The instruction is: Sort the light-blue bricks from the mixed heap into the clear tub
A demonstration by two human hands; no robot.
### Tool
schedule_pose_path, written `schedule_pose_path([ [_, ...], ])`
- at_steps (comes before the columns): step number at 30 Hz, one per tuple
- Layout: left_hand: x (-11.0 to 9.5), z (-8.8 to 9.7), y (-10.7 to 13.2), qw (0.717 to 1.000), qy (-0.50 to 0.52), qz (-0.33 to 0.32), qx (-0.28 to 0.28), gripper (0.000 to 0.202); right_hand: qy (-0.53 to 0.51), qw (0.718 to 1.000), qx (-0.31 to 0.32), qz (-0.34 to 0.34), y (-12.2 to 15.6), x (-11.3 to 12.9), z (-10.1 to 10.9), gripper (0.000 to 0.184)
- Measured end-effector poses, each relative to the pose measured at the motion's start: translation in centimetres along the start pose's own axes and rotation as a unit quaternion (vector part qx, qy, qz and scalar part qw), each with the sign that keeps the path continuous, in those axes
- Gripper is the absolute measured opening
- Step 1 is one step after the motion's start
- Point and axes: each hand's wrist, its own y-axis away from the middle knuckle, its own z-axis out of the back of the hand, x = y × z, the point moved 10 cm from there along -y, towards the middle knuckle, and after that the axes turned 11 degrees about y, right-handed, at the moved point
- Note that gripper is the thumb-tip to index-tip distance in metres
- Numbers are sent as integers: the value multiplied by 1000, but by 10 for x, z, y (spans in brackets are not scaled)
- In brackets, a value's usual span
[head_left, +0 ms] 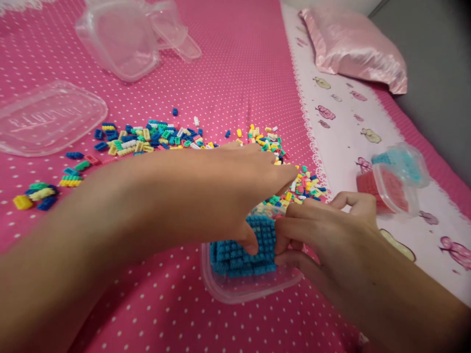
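A clear plastic container holds teal-blue toy bricks packed in tight, studded rows. My left hand stretches across above the container with its fingers extended over the loose pile, and its thumb hangs over the blue bricks. At the container's right side, my right hand has its fingers curled together against the edge of the blue rows. What sits between those fingertips is hidden. Loose small bricks in blue, green, yellow, white and red spread behind my left hand, which covers part of them.
To the right are two clear containers, one with red bricks and one with light-blue bricks. A clear lid lies at left, stacked clear containers behind it. A pink pillow rests on the dotted pink bedspread near the grey wall.
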Motion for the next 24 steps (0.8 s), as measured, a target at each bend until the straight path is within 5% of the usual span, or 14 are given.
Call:
schedule_pose_path([
  [7,11,11,4,999,7,36,-26,48,3,1000,6,-22,4,2,-5,23],
  [13,12,18,3,995,-26,91,11,50,5,1000,9,-2,1,0,-3,21],
  [24,65,69,45,983,-75,162,-49,38,21,998,-40,52,6,-4,-1,19],
])
